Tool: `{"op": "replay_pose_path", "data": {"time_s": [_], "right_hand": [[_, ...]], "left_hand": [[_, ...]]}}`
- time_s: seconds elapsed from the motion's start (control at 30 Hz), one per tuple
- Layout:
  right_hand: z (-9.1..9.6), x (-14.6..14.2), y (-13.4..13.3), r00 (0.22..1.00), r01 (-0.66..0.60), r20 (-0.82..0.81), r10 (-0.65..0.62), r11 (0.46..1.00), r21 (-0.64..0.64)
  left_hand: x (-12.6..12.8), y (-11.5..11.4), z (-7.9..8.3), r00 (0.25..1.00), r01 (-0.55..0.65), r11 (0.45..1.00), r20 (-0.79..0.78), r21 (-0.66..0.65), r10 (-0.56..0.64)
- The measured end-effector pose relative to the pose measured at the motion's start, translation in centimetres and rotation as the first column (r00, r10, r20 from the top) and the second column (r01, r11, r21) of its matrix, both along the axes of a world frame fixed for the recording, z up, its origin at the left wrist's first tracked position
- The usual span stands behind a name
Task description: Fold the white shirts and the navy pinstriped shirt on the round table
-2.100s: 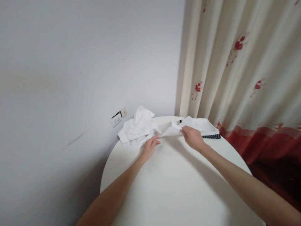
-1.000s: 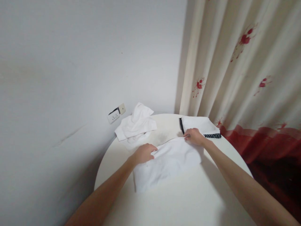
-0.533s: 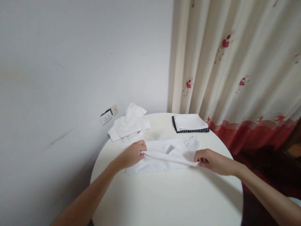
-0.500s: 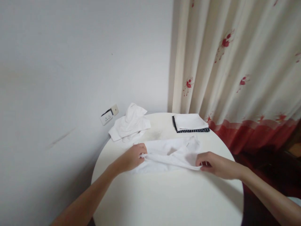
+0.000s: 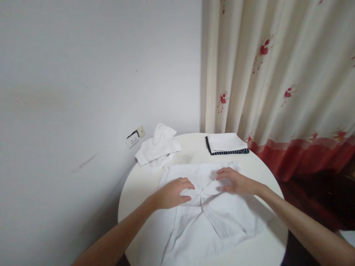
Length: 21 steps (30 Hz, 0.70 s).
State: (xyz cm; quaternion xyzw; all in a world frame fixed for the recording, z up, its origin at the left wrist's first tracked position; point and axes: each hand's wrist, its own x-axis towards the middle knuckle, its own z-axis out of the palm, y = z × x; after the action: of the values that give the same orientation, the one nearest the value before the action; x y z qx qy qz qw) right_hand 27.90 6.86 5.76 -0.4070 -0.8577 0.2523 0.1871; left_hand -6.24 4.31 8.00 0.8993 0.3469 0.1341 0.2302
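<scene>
A white garment point(image 5: 216, 218) lies spread across the round white table point(image 5: 271, 173), reaching from the middle to the near edge. My left hand point(image 5: 173, 192) rests flat on its left middle with fingers stretched out. My right hand point(image 5: 235, 181) lies on the cloth just to the right, fingers extended and pressing down. Between the two hands the fabric bunches into a fold.
A crumpled white cloth point(image 5: 158, 147) sits at the table's far left, by a wall socket point(image 5: 134, 138). A folded white piece with dark trim point(image 5: 226, 144) lies at the far edge. A cream curtain with red flowers point(image 5: 277, 81) hangs behind and to the right.
Half a second ago both hands pinched the garment stretched between them. Now it lies spread out toward me and both hands rest flat on it, closer together.
</scene>
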Motion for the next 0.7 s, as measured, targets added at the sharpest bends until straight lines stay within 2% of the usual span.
{"op": "replay_pose_path", "data": {"time_s": [0.13, 0.23, 0.37, 0.5, 0.6, 0.7], "right_hand": [[-2.2, -2.1, 0.3, 0.962, 0.045, 0.264, -0.07, 0.994, 0.099], [-2.7, -3.3, -0.1, 0.938, 0.026, 0.337, -0.087, 0.983, 0.182], [-2.6, -3.9, -0.4, 0.945, -0.003, 0.321, -0.07, 0.975, 0.221], [-1.9, -4.0, 0.6, 0.967, 0.044, 0.24, -0.089, 0.981, 0.187], [-1.3, -4.1, 2.1, 0.99, 0.113, 0.069, -0.12, 0.989, 0.093], [-0.7, -4.1, 3.0, 0.983, 0.111, -0.151, -0.101, 0.992, 0.059]], "left_hand": [[1.9, 2.3, -4.0, 1.0, 0.004, 0.982, -0.031, 0.191, 0.002], [2.3, 3.5, -5.3, 0.994, 0.0, 0.968, -0.107, 0.249, 0.028], [2.7, 4.9, -4.6, 0.985, -0.093, 0.973, -0.12, 0.209, 0.12], [3.3, 7.2, -2.8, 0.984, -0.177, 0.983, 0.037, 0.057, 0.175], [3.3, 9.2, -1.7, 0.972, -0.167, 0.98, 0.149, -0.104, 0.181], [2.8, 10.6, -1.6, 0.947, -0.225, 0.954, 0.186, -0.2, 0.262]]}}
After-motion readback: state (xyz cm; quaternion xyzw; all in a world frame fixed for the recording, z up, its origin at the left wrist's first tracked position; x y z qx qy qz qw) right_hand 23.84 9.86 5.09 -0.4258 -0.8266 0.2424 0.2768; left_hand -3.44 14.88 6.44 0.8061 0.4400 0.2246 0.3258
